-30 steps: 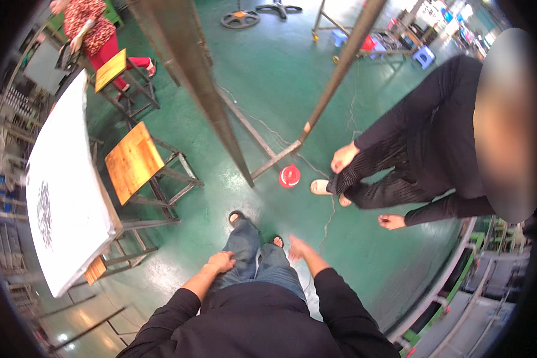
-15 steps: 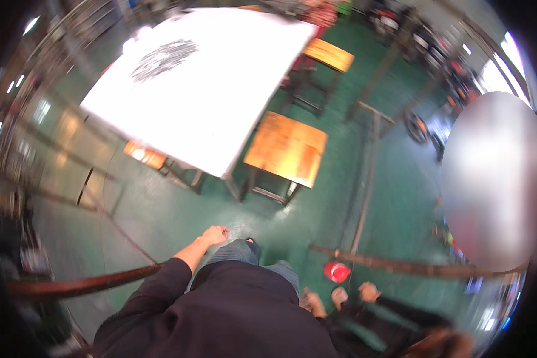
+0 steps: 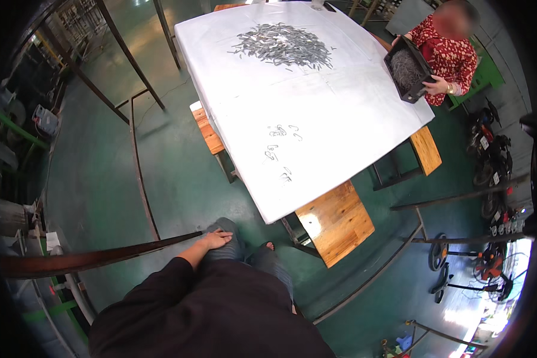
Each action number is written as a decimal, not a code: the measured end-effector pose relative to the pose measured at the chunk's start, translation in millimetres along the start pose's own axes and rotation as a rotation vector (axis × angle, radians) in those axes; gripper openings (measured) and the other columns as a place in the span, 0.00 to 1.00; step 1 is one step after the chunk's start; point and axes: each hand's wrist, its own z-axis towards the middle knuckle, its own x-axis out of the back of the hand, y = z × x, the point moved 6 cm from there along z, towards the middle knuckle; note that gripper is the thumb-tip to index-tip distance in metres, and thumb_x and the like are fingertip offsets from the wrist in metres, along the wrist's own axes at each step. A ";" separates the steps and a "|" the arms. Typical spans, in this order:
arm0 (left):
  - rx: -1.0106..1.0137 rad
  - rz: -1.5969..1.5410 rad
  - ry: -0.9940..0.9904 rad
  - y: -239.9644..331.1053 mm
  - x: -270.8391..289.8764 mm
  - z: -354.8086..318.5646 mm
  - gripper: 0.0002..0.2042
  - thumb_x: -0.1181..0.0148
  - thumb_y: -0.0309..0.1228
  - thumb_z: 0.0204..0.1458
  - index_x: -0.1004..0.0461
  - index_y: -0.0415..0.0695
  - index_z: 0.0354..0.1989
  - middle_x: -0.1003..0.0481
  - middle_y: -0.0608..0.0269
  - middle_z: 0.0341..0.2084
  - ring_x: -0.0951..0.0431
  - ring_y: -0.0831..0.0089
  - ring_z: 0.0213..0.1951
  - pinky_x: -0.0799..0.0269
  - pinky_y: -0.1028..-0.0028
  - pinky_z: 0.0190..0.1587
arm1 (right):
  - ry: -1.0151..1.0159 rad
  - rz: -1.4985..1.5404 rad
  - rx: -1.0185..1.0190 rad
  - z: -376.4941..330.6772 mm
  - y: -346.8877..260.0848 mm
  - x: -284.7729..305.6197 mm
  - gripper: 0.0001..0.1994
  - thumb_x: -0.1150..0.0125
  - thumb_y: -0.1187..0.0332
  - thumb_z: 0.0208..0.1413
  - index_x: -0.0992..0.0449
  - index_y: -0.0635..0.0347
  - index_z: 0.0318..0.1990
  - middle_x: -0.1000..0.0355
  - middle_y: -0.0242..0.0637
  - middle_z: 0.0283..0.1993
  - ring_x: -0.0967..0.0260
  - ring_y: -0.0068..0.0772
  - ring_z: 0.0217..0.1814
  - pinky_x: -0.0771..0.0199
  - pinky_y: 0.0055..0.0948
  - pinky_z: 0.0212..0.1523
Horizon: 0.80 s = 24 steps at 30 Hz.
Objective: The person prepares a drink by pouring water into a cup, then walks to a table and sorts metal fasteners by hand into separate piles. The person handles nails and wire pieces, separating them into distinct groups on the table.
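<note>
My left hand lies on my left thigh with its fingers stretched out, holding nothing, close to the end of a brown rail. My right hand is out of sight; my dark top hides that side. Ahead of me stands a table with a white cover. A heap of flat grey metal strips is spread over its far part. Nearer to me, several small bent wire pieces lie in loose groups. At the far right, a person in a red patterned top holds a black box full of thin grey pieces.
A wooden stool stands at the table's near corner; others are tucked along its left side and right side. Metal frames rise at left, with more rails at right. Motorbikes are parked beyond.
My view has swung right, bringing the person with the box into sight. The person beside me at lower right and the red object have left view. My left hand has come down onto my thigh.
</note>
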 end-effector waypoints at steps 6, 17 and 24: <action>0.051 -0.298 0.001 -41.1 70.3 7.6 0.26 0.60 0.54 0.61 0.34 0.55 0.63 0.40 0.61 0.66 0.51 0.63 0.70 0.57 0.66 0.70 | -0.117 0.197 0.027 -51.6 -151.5 -111.1 0.20 0.44 0.57 0.57 0.29 0.60 0.52 0.27 0.34 0.45 0.30 0.32 0.43 0.29 0.35 0.41; 0.134 -0.204 -0.116 -109.0 355.6 -13.5 0.22 0.50 0.45 0.59 0.30 0.47 0.58 0.26 0.55 0.52 0.20 0.66 0.45 0.25 0.68 0.45 | -0.086 0.415 -0.084 -173.5 -304.5 -304.7 0.24 0.44 0.56 0.60 0.33 0.60 0.60 0.28 0.34 0.47 0.30 0.26 0.40 0.29 0.28 0.38; -0.281 -0.120 0.149 17.3 521.3 -3.1 0.17 0.52 0.36 0.61 0.28 0.41 0.53 0.19 0.61 0.31 0.19 0.73 0.38 0.25 0.72 0.41 | -0.399 0.044 0.321 -224.3 -563.1 -326.2 0.21 0.46 0.63 0.62 0.34 0.57 0.62 0.26 0.39 0.50 0.26 0.29 0.48 0.28 0.25 0.39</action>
